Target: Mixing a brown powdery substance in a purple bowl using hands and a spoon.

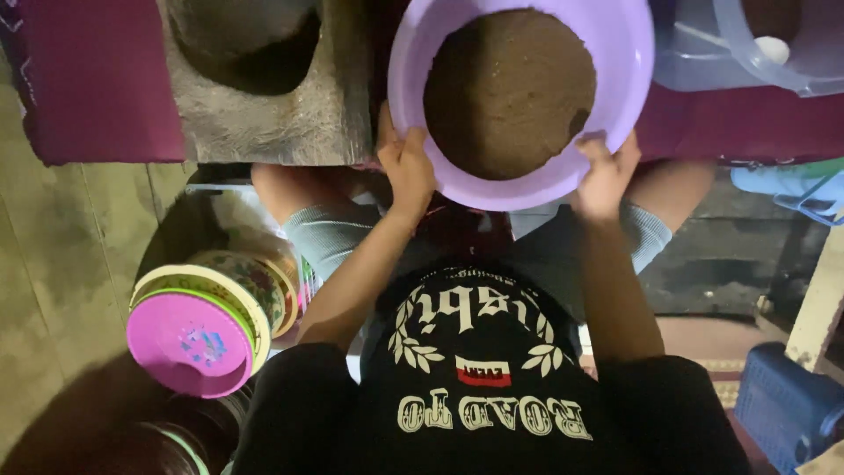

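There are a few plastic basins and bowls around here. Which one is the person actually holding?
The lilac basin of brown stuff, gripped at its near rim by the left hand and right hand. The clear bluish basin and pink bowl sit untouched.

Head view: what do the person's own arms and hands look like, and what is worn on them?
Both arms are bare from shoulder to wrist. The left hand and right hand wear no gloves; no rings, watch or bracelets show. Short black sleeves end above the elbows, part of a black T-shirt with pale lettering, a leaf wreath and a small red patch printed on its front.
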